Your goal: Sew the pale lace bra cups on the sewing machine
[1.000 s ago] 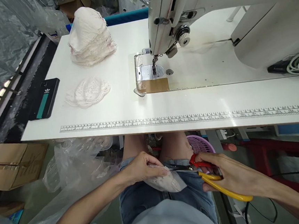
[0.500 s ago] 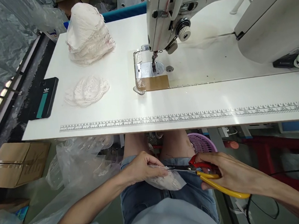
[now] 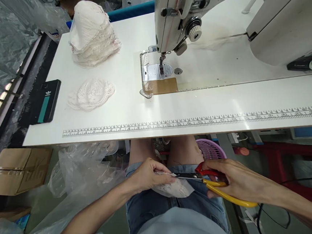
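White table (image 3: 128,115) above, limp cloth (image 3: 179,190) over the lap

The left hand (image 3: 149,176) pinches the cloth, thumb and fingers closed; the right hand (image 3: 233,177) curls round the handles of the scissors (image 3: 228,197), whose tips meet the cloth. It looks light, soft and easily snagged, best held by its edge, clear of the stiff, heavier blades. Beyond lie a lace piece (image 3: 92,95), the sewing machine (image 3: 164,25) and a fabric stack (image 3: 91,33).
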`<action>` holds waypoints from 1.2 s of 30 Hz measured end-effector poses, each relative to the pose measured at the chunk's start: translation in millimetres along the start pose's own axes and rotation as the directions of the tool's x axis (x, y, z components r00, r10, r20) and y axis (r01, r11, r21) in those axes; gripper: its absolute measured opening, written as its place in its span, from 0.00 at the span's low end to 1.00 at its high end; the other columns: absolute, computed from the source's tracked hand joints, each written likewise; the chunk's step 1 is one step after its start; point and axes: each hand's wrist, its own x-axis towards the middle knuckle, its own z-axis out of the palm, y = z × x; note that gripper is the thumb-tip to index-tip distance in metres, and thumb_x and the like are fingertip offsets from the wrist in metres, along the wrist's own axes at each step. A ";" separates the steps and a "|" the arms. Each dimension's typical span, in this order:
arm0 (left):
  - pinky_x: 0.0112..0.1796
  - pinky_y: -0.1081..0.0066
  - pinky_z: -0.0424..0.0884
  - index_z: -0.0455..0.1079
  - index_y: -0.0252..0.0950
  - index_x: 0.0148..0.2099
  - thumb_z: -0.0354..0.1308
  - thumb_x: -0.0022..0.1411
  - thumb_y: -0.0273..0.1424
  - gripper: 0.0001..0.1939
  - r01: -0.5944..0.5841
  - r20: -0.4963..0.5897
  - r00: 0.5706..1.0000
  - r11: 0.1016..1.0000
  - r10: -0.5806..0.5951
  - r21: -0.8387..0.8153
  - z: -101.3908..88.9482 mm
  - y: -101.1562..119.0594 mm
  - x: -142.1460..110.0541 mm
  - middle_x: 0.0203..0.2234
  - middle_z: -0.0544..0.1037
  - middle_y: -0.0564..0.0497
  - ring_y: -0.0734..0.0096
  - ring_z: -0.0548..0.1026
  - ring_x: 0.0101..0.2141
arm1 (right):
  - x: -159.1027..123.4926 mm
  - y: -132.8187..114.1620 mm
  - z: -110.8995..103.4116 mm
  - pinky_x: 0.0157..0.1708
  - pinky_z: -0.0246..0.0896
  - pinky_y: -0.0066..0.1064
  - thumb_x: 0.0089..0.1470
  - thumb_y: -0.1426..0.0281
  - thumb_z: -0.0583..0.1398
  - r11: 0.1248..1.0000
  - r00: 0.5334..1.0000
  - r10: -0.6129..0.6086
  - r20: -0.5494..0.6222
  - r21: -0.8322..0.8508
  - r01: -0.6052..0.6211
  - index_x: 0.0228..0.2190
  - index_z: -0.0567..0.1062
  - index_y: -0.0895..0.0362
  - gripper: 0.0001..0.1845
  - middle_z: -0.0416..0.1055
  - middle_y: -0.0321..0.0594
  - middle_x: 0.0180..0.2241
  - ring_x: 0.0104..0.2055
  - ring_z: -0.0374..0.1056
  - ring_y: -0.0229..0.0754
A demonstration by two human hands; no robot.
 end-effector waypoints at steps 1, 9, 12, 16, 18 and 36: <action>0.22 0.77 0.53 0.78 0.30 0.31 0.65 0.47 0.41 0.17 -0.003 -0.004 1.000 1.000 0.003 -0.002 0.1 0.2 0.0 0.17 0.69 0.52 0.80 0.59 0.20 | 0.0 0.2 0.5 0.26 0.57 0.27 0.44 0.52 0.62 1.000 1.000 -0.004 -0.009 -0.004 0.004 0.35 0.71 0.53 0.21 0.73 0.35 0.30 0.28 0.68 0.41; 0.21 0.77 0.52 0.77 0.28 0.30 0.64 0.47 0.40 0.17 -0.017 -0.023 1.000 1.000 0.018 0.025 1.6 2.7 -1.4 0.16 0.68 0.53 0.81 0.58 0.20 | 0.0 -0.6 0.9 0.24 0.56 0.27 0.44 0.52 0.62 0.999 0.999 -0.021 -0.043 -0.026 0.020 0.35 0.71 0.54 0.21 0.73 0.36 0.28 0.26 0.67 0.41; 0.21 0.77 0.52 0.77 0.28 0.29 0.64 0.47 0.40 0.17 -0.026 -0.032 0.999 0.999 0.027 0.030 1.6 2.6 -1.6 0.16 0.68 0.53 0.81 0.58 0.20 | 0.4 -1.3 0.7 0.24 0.55 0.27 0.44 0.52 0.62 0.999 0.998 -0.027 -0.049 -0.030 0.025 0.33 0.72 0.54 0.21 0.72 0.36 0.27 0.25 0.66 0.40; 0.21 0.77 0.54 0.77 0.29 0.30 0.64 0.47 0.41 0.17 -0.020 -0.047 0.999 1.000 0.021 0.022 2.3 3.0 -1.7 0.16 0.69 0.52 0.80 0.59 0.20 | 0.2 -2.7 1.3 0.22 0.53 0.26 0.45 0.55 0.61 0.999 0.997 -0.035 -0.063 -0.043 0.032 0.31 0.71 0.54 0.17 0.71 0.35 0.24 0.23 0.64 0.39; 0.22 0.77 0.54 0.77 0.29 0.30 0.65 0.46 0.41 0.17 -0.010 -0.061 0.998 1.000 0.011 0.012 2.9 3.2 -1.8 0.17 0.70 0.52 0.79 0.60 0.20 | -0.4 -3.6 1.5 0.21 0.52 0.26 0.47 0.57 0.60 0.999 0.997 -0.043 -0.067 -0.037 0.040 0.30 0.71 0.54 0.14 0.72 0.35 0.24 0.23 0.64 0.39; 0.22 0.78 0.55 0.78 0.30 0.30 0.65 0.46 0.40 0.16 -0.034 -0.081 0.996 0.999 0.036 0.027 4.3 4.4 -3.1 0.18 0.73 0.52 0.79 0.63 0.20 | -2.7 -1.7 3.7 0.22 0.54 0.26 0.49 0.54 0.60 0.997 0.996 -0.065 -0.066 -0.043 0.062 0.29 0.70 0.54 0.16 0.70 0.34 0.23 0.23 0.63 0.38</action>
